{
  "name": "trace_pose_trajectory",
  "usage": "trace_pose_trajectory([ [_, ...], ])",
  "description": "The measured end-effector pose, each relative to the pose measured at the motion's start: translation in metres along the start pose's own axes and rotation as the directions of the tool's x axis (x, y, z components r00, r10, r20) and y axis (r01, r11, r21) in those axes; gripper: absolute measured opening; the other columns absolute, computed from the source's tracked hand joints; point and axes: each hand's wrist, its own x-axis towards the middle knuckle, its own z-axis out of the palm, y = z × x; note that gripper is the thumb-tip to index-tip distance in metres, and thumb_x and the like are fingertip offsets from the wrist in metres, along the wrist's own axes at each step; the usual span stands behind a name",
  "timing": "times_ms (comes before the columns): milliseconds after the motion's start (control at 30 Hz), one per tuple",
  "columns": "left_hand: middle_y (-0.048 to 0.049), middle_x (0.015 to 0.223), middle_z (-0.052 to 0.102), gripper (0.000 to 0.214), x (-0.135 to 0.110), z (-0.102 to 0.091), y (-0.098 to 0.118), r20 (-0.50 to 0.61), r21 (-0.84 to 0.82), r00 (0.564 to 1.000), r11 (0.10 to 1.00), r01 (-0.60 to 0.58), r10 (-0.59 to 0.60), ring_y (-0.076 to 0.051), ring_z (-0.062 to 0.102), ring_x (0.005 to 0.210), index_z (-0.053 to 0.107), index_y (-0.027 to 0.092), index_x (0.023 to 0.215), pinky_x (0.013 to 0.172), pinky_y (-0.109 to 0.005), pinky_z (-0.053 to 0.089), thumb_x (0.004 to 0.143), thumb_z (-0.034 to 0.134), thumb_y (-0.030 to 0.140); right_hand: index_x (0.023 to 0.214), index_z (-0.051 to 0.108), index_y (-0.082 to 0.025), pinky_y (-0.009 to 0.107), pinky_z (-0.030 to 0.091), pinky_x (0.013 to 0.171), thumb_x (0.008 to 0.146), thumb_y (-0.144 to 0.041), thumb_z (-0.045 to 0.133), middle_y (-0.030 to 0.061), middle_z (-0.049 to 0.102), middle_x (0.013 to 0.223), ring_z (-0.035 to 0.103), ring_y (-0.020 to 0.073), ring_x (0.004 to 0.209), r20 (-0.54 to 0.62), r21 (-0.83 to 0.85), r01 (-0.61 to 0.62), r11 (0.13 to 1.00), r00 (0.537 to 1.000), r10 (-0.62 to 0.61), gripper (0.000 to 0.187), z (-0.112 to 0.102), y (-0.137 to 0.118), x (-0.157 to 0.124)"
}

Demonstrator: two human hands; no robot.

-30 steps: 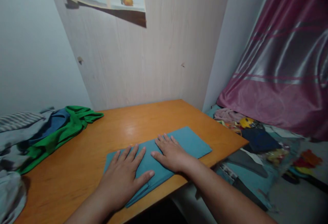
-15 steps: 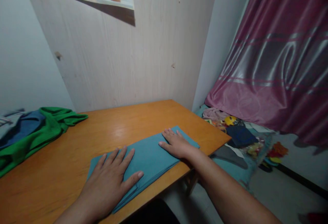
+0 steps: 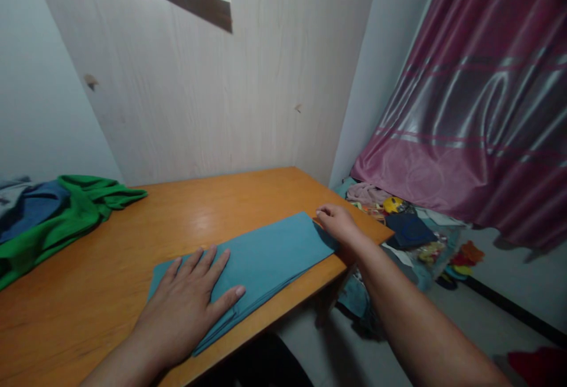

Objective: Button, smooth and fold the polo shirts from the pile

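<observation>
Tabletop (image 3: 248, 201) carries folded blue cloth (image 3: 270, 257) along its near edge. Left hand (image 3: 190, 295) spread flat upon the cloth's left end. Right hand (image 3: 339, 223) curled at the cloth's right end; whether pinching it, cannot tell.

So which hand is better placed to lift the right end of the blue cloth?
Probably the right hand: it is at that end of the cloth, with fingers curled, while the left hand lies flat near the other end.
</observation>
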Motion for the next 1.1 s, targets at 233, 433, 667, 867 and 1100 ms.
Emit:
trace_pose_trajectory([
  [233,-0.0084,0.162,0.039,0.086,0.000,0.005,-0.003,-0.014,0.007,1.000,1.000,-0.006,0.007,-0.038,0.031,0.151,0.045,0.029,0.154,0.121,-0.061,0.019,0.085,0.043,0.081,0.071,0.069,-0.016,0.027,0.031,0.056,0.082,-0.046,0.069,0.0031,0.064,0.065,0.054,0.0143,0.057,0.164,-0.100,-0.087,0.991,0.981,0.103,0.031,-0.009,0.013,-0.005],
  [433,-0.0092,0.163,0.037,0.087,-0.001,0.001,0.001,-0.003,0.021,1.000,1.000,-0.010,0.010,-0.038,0.030,0.151,0.043,0.028,0.155,0.122,-0.061,0.017,0.087,0.038,0.082,0.063,0.063,-0.018,0.027,0.028,0.054,0.072,-0.042,0.078,0.0002,0.057,0.062,0.049,0.0133,0.057,0.270,-0.136,-0.185,0.973,0.938,0.216,0.030,-0.009,0.000,-0.001],
  [667,-0.0100,0.164,0.035,0.088,-0.004,-0.005,0.006,0.009,-0.015,1.000,1.000,-0.003,0.003,-0.038,0.028,0.152,0.041,0.028,0.156,0.123,-0.060,0.014,0.087,0.036,0.083,0.063,0.056,-0.019,0.024,0.028,0.050,0.071,-0.024,0.071,-0.0052,0.048,0.057,0.043,0.0105,0.053,0.323,0.016,-0.201,0.979,0.928,0.185,0.017,-0.011,-0.010,0.001],
  [867,-0.0110,0.164,0.033,0.089,-0.006,-0.008,0.010,0.017,-0.044,1.000,0.999,0.006,-0.005,-0.038,0.028,0.152,0.041,0.028,0.156,0.123,-0.059,0.012,0.087,0.033,0.084,0.069,0.050,-0.021,0.023,0.030,0.049,0.073,-0.029,0.065,-0.0046,0.049,0.061,0.043,0.0103,0.054,0.272,0.186,-0.179,0.966,0.954,0.124,0.018,-0.025,-0.031,-0.002],
  [1100,-0.0110,0.165,0.032,0.090,-0.008,-0.009,0.012,0.015,-0.082,1.000,0.997,0.010,-0.009,-0.038,0.026,0.153,0.040,0.028,0.157,0.123,-0.060,0.013,0.087,0.032,0.085,0.070,0.043,-0.023,0.022,0.028,0.049,0.071,-0.026,0.065,-0.0069,0.041,0.059,0.039,0.0100,0.053,0.283,0.387,0.063,0.920,0.941,-0.184,0.023,-0.034,-0.094,-0.013],
])
